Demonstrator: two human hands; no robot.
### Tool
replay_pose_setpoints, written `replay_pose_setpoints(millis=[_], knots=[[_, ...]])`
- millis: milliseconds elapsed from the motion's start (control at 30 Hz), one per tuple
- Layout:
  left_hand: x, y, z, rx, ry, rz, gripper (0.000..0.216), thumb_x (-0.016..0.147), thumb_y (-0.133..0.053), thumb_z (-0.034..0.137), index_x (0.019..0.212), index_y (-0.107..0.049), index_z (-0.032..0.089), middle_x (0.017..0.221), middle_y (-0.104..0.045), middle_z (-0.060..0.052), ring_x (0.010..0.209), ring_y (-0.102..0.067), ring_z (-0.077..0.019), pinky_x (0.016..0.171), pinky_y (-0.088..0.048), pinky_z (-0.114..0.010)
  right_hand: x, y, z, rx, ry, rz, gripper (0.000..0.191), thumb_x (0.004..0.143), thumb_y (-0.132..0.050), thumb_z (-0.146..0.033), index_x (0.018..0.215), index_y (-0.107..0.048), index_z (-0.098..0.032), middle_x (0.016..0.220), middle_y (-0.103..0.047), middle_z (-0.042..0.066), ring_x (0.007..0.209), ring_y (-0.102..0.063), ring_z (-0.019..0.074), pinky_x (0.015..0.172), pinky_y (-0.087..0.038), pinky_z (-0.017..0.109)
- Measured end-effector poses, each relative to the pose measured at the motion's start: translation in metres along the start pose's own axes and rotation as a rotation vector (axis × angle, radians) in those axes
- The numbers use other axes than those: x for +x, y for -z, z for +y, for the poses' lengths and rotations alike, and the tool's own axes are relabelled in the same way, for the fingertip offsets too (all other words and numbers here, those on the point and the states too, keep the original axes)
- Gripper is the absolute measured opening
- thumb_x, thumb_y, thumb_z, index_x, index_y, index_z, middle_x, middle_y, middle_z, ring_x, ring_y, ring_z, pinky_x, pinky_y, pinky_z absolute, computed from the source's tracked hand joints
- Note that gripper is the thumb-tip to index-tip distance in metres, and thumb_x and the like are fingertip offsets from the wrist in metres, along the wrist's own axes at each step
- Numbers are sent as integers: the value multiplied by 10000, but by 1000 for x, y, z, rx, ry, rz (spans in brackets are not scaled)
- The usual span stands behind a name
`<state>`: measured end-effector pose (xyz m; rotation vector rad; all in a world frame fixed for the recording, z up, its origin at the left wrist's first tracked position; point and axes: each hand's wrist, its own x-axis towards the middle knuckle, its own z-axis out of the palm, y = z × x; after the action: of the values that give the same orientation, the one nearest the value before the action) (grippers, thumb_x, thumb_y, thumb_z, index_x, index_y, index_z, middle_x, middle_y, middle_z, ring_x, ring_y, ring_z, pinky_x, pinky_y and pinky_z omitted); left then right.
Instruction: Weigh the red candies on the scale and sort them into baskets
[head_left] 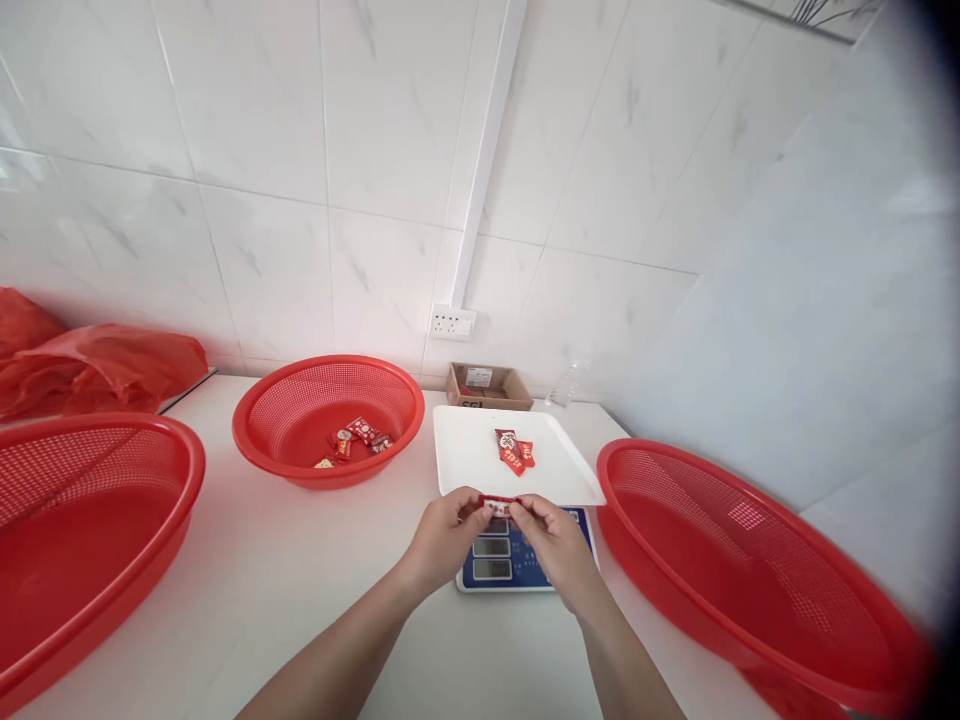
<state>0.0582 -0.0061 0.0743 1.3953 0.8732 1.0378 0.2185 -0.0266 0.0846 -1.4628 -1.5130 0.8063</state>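
My left hand point(447, 535) and my right hand point(555, 540) pinch the two ends of a small red-and-white candy packet point(497, 505), holding it above the front edge of a white tray point(465, 450). The tray rests on a blue-faced digital scale point(495, 565). Two or three red candy packets point(514, 450) lie on the tray. Behind and to the left, a round red mesh basket point(285, 415) holds several more red packets point(352, 442).
A large red mesh basket point(75, 540) sits at the left edge and another point(750, 570) at the right. A small open cardboard box point(489, 386) and a clear bottle point(566, 385) stand by the tiled wall. Red plastic bags point(90, 365) lie at far left.
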Motion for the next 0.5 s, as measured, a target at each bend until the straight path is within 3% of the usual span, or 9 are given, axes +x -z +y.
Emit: replay_pose_setpoints(millis=[133, 267, 400, 500], knots=[[8, 11, 6, -16, -51, 133, 175, 776, -527, 342, 865, -554, 195, 689, -544, 24, 691, -531, -143, 660, -407, -273, 31, 14, 12, -184, -8, 128, 356, 775, -472, -522, 717, -602, -195, 678, -626, 12, 663, -550, 186, 615, -388, 271], [13, 20, 23, -91, -76, 141, 177, 774, -520, 348, 859, -540, 194, 688, -547, 24, 703, -556, -138, 651, -421, -262, 63, 17, 27, -362, -39, 122, 291, 774, -487, -452, 825, -631, -205, 753, -672, 25, 715, -597, 202, 651, -408, 283], [13, 27, 36, -140, -89, 149, 187, 770, -540, 353, 860, -546, 189, 674, -567, 22, 686, -558, -129, 642, -422, -251, 76, 12, 31, -665, -35, 188, 319, 830, -438, -381, 1038, -611, -213, 1032, -634, 75, 912, -585, 225, 713, -422, 303], [15, 30, 36, -157, -78, 136, 186, 768, -551, 353, 854, -550, 188, 665, -566, 25, 676, -555, -123, 641, -422, -247, 79, 7, 31, -767, 26, 169, 372, 843, -438, -370, 1134, -581, -186, 1177, -557, 101, 1057, -523, 236, 809, -416, 315]])
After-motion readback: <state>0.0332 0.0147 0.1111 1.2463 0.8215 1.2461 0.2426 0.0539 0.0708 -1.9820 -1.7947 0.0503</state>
